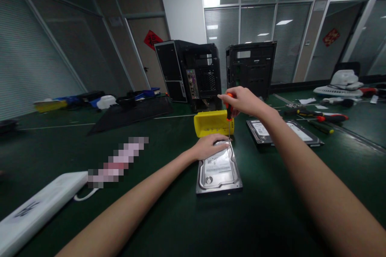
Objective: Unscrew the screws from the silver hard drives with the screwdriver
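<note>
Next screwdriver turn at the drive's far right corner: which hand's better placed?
Right, most likely: the right hand grips the screwdriver, its tip at the hard drive's far right corner. The left hand lies over the drive's far left part, apparently steadying it.

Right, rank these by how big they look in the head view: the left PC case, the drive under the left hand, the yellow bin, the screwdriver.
1. PC case
2. Drive, though partly covered
3. Yellow bin
4. Screwdriver, also partly covered
</note>
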Demonstrator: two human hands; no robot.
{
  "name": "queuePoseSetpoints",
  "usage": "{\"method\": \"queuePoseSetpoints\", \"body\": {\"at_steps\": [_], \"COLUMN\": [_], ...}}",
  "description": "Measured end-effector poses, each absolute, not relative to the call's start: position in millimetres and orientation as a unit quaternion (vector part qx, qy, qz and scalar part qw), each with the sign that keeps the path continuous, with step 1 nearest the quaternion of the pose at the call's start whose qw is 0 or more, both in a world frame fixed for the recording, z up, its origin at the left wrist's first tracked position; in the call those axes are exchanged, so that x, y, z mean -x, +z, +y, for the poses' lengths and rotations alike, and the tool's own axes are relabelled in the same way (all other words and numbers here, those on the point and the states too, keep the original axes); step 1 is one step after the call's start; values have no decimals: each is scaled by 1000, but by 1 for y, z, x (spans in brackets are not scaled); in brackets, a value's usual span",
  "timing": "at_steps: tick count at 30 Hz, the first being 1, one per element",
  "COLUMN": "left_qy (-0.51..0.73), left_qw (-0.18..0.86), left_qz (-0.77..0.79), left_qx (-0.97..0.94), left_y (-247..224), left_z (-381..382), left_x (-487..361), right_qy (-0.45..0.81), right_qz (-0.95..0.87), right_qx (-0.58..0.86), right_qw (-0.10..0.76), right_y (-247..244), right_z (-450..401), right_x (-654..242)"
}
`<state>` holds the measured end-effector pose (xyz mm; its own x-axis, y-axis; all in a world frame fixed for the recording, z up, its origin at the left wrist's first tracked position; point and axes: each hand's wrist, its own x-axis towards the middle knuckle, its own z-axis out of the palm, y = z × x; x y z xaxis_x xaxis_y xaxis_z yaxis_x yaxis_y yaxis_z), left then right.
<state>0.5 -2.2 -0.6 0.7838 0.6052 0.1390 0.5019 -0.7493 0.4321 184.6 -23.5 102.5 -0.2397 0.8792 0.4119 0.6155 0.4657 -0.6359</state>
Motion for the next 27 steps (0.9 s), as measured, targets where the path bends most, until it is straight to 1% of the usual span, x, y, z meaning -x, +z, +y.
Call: {"method": "queuePoseSetpoints", "body": {"at_steps": [7, 11, 15, 21, 27], "left_qy": [134, 131, 130, 137, 138], "left_qw": [201, 205, 201, 194, 201], "left_qz": [319, 304, 294, 296, 300], "left_qx": [-917, -921, -925, -925, -922], "left_y": [2, 3, 3, 1, 2], "left_z": [-4, -5, -5, -3, -5], "left_x": [-1, -1, -1, -1, -1], "right_qy": [175, 152, 158, 114, 106], "right_qz": [-788, -789, -809, -829, -825], "right_qx": [478, 491, 464, 429, 425], "right_qw": [347, 336, 324, 340, 357], "right_y": [106, 108, 108, 101, 98], "right_z": [-19, -20, -22, -17, -13], "right_x": [-188, -188, -186, -185, -185]}}
